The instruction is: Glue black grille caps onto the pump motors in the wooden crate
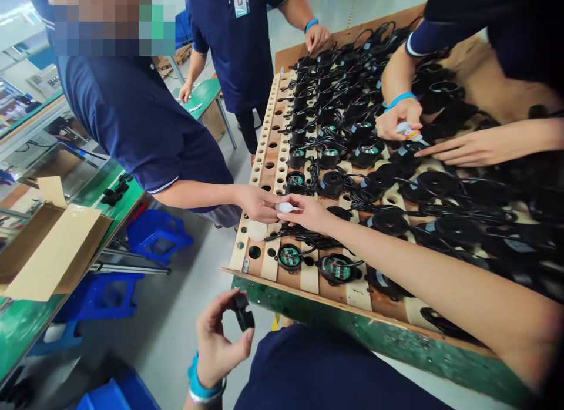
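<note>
My left hand [222,339], with a blue wristband, is raised in front of the board's near edge. Its fingers and thumb pinch a small black plastic part [243,313]. My right arm stretches across the board, and my right hand [311,213] is closed on a small white piece with a narrow end [285,207]. A co-worker's hand [258,203] meets mine there, its fingertips at the same white piece. Below them sits a pale round disc [258,230]. Near my right hand, round black housings with green circuit boards [289,256] rest on the board.
A wooden board [268,269] with holes carries rows of black housings and cables. At right, another person's hand [408,116] holds a small glue bottle [409,131]. Blue stools [161,231] and a green bench [127,201] with an open carton [57,251] stand left.
</note>
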Tool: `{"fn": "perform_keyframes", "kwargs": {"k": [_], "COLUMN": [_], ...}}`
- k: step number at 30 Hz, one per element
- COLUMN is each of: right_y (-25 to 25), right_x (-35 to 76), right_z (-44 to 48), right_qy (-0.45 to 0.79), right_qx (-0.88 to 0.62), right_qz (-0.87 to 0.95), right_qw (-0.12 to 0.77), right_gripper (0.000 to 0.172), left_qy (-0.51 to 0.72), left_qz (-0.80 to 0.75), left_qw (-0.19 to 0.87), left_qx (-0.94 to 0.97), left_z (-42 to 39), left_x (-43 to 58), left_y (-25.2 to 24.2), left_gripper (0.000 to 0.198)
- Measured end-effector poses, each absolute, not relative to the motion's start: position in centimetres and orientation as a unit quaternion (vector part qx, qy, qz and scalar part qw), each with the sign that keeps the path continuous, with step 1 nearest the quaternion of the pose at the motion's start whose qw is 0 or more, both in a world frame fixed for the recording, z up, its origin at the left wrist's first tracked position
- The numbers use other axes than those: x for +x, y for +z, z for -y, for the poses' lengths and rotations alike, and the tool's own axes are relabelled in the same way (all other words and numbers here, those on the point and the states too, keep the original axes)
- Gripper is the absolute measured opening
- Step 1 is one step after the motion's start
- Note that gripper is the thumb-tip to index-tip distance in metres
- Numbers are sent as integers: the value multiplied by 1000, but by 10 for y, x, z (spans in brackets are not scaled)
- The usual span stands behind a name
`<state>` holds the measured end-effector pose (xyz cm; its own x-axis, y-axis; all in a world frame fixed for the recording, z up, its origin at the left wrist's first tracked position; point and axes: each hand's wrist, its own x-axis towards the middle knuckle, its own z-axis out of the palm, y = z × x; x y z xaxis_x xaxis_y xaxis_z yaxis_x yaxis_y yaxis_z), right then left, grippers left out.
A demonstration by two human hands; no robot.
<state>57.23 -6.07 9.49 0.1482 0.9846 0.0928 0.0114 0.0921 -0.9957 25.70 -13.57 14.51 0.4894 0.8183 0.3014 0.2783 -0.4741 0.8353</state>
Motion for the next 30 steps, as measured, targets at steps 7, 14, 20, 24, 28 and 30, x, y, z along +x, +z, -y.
{"fn": "perform_keyframes", "kwargs": {"k": [7, 14, 20, 24, 28, 30], "right_y": [115, 127, 117, 113, 106, 98], "right_x": [591, 639, 669, 673, 670, 669], "right_z": [73, 154, 245, 280, 296, 302], "right_qy": [389, 302, 202, 160, 155, 151], "right_qx": [-551, -635, -736, -767, -781, -781], "right_qz": [478, 465, 426, 397, 377, 381], "right_qw": [563, 538, 487, 478, 474, 471], "right_gripper": [37, 42, 40, 38, 37, 35], "left_qy": [204, -34, -93, -74, -58, -64], "left_qz": [-192, -100, -99, -92, -87, -87], "left_qw": [371, 249, 216, 216, 224, 222], "left_qx": [886, 963, 967, 969, 969, 969], "left_z": [133, 133, 124, 123, 132, 136], "left_x": [346, 413, 431, 433, 433, 434], "left_y": [166, 145, 150, 152, 151, 150], "left_gripper": [51, 54, 48, 47, 47, 47]}}
